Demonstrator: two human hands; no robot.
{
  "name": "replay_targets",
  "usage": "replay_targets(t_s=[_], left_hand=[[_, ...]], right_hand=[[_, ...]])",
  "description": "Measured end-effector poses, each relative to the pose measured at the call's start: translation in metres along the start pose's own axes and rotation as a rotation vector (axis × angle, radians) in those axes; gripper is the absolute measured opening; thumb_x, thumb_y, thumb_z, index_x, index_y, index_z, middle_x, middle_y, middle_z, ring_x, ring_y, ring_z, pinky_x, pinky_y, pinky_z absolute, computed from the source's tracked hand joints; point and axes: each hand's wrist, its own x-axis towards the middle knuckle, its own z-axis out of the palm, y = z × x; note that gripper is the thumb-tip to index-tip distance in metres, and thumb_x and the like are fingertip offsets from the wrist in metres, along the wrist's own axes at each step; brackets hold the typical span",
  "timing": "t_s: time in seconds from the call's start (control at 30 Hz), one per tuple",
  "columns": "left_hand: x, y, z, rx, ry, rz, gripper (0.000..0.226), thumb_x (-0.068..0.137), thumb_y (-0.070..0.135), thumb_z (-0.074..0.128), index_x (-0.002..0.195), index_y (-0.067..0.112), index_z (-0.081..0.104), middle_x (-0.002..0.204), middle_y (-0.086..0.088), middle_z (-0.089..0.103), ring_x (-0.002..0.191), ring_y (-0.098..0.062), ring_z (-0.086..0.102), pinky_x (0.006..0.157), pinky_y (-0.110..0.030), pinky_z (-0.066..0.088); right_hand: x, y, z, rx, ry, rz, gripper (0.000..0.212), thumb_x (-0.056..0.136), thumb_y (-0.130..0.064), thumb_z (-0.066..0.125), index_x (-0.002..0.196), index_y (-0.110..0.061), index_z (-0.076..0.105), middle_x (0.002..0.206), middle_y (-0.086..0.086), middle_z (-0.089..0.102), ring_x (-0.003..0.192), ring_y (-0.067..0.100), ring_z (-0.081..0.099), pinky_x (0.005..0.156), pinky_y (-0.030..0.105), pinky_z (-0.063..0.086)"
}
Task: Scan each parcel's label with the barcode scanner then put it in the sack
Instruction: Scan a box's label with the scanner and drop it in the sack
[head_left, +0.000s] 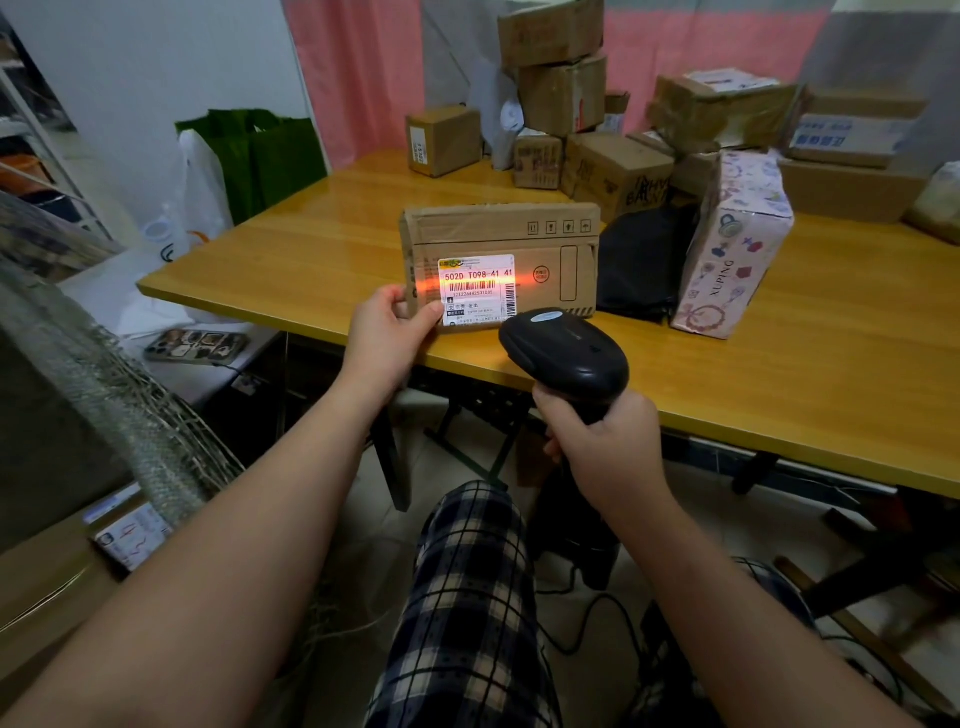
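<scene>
While the left hand (387, 332) grips the box (501, 262) upright at the table (311, 244) edge, the right hand (602, 441) clutches the scanner (563, 351), its red beam across the label (477, 290); bagging and many parcels (613, 150) remain.

- The left hand (387, 338) pinches the lower left corner of a cardboard parcel (519, 234). The parcel stands upright at the front edge of the bench (291, 249), its label (475, 288) facing the person.
- The right hand (605, 447) grips the handle of a black scanner (566, 353), just right of the left hand. A red line of light crosses the label's barcode.
- Beyond the right hand sit a black bag (644, 260) and a flowered box (737, 244), side by side, with brown boxes (561, 98) piled farther back.
- Well left of the left hand is a grey woven sack (104, 395); a phone (195, 345) lies between them.
</scene>
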Motion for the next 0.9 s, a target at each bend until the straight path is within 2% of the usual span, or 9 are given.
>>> replay_targets(t_s=[0.2, 0.37, 0.47, 0.57, 0.67, 0.7, 0.8, 0.9], left_hand=[[0.002, -0.002, 0.001, 0.004, 0.040, 0.002, 0.044, 0.088, 0.021, 0.068, 0.125, 0.002, 0.054, 0.107, -0.010, 0.069, 0.098, -0.017, 0.065, 0.093, -0.034, 0.051], [0.000, -0.001, 0.003, -0.018, 0.042, -0.001, 0.048, 0.089, 0.020, 0.067, 0.129, 0.000, 0.051, 0.111, -0.010, 0.068, 0.102, -0.018, 0.065, 0.094, -0.033, 0.051], [-0.005, 0.000, 0.004, -0.113, 0.070, -0.007, 0.046, 0.089, 0.015, 0.067, 0.129, -0.001, 0.050, 0.111, -0.010, 0.068, 0.098, -0.015, 0.067, 0.086, -0.023, 0.053], [-0.022, 0.003, 0.000, -0.253, 0.139, 0.000, 0.034, 0.088, 0.007, 0.067, 0.118, 0.002, 0.053, 0.106, -0.009, 0.069, 0.086, -0.006, 0.067, 0.076, -0.014, 0.052], [-0.045, 0.002, -0.019, -0.393, 0.199, -0.003, 0.030, 0.088, 0.005, 0.066, 0.114, 0.005, 0.052, 0.103, -0.007, 0.069, 0.085, -0.005, 0.069, 0.078, -0.017, 0.053], [-0.053, 0.001, -0.030, -0.416, 0.220, 0.000, 0.029, 0.088, 0.004, 0.066, 0.112, 0.004, 0.052, 0.102, -0.008, 0.069, 0.085, -0.005, 0.069, 0.078, -0.018, 0.053], [-0.086, -0.008, -0.067, -0.396, 0.317, 0.022, 0.024, 0.086, 0.000, 0.066, 0.101, 0.011, 0.051, 0.098, -0.007, 0.068, 0.083, -0.003, 0.068, 0.079, -0.018, 0.052], [-0.127, -0.021, -0.107, -0.312, 0.456, 0.018, 0.027, 0.084, -0.002, 0.067, 0.094, 0.015, 0.049, 0.086, 0.001, 0.062, 0.071, 0.004, 0.061, 0.069, -0.011, 0.047]], right_hand=[[-0.001, 0.001, -0.001, -0.028, 0.014, -0.005, 0.016, 0.083, -0.022, 0.071, 0.075, -0.009, 0.066, 0.057, 0.012, 0.063, 0.059, 0.029, 0.063, 0.057, 0.045, 0.053], [-0.001, 0.000, -0.002, -0.027, 0.007, 0.006, 0.014, 0.083, -0.023, 0.070, 0.075, -0.013, 0.065, 0.055, 0.005, 0.061, 0.057, 0.024, 0.063, 0.056, 0.040, 0.053], [0.000, 0.000, -0.001, -0.036, 0.001, 0.006, 0.013, 0.082, -0.026, 0.071, 0.077, -0.016, 0.065, 0.058, 0.000, 0.062, 0.059, 0.020, 0.064, 0.059, 0.039, 0.054], [0.001, -0.003, 0.001, -0.026, -0.018, 0.010, 0.015, 0.081, -0.027, 0.072, 0.077, -0.014, 0.066, 0.057, 0.002, 0.062, 0.060, 0.022, 0.064, 0.059, 0.039, 0.053], [0.000, -0.010, 0.009, 0.004, -0.107, -0.025, 0.015, 0.082, -0.022, 0.072, 0.075, -0.011, 0.066, 0.060, 0.011, 0.064, 0.060, 0.028, 0.063, 0.058, 0.042, 0.052], [0.000, -0.013, 0.014, 0.021, -0.154, -0.043, 0.014, 0.083, -0.020, 0.072, 0.074, -0.012, 0.066, 0.058, 0.007, 0.063, 0.059, 0.025, 0.063, 0.056, 0.039, 0.051], [-0.005, -0.025, 0.039, 0.058, -0.336, -0.095, 0.014, 0.083, -0.017, 0.073, 0.076, -0.026, 0.064, 0.057, -0.016, 0.064, 0.058, 0.000, 0.060, 0.055, 0.015, 0.045], [-0.014, -0.036, 0.076, 0.091, -0.501, -0.135, 0.019, 0.082, -0.017, 0.074, 0.085, -0.032, 0.064, 0.063, -0.023, 0.065, 0.064, -0.005, 0.061, 0.059, 0.011, 0.045]])
